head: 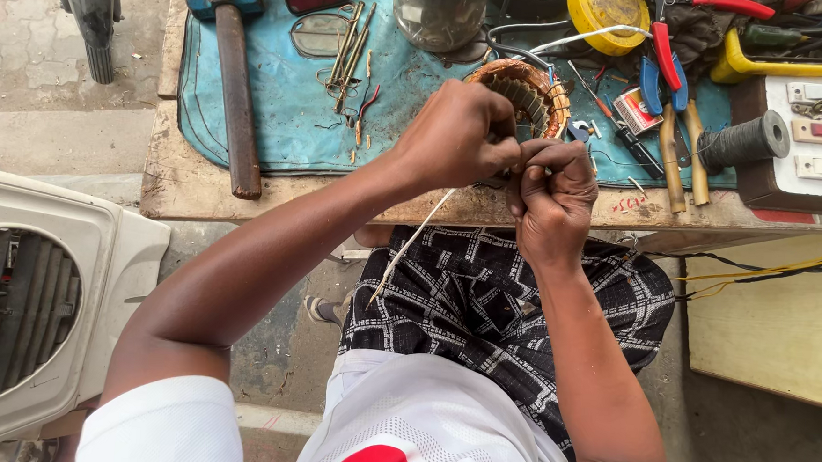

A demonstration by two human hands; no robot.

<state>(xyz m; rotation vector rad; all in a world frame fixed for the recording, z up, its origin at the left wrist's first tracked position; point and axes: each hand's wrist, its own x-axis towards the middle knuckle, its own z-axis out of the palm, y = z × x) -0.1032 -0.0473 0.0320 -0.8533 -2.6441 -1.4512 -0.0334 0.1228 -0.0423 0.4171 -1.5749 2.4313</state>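
A round motor stator (529, 95) wound with copper wire rests near the front edge of a wooden workbench (188, 184). My left hand (458, 135) is closed just in front of it, pinching a thin white sleeve or wire (408, 248) that hangs down toward my lap. Touching it on the right, my right hand (552, 196) is closed too, with its fingers pinched on the wire leads at the stator's front side. What lies between the fingertips is hidden by the fingers.
A blue mat (286, 112) covers the bench, with a hammer (236, 81), thin metal tools (350, 54), a glass jar (439, 12), pliers (667, 94), a spool of dark thread (744, 141) and a yellow tape roll (610, 12). A white fan casing (23, 304) stands at the left.
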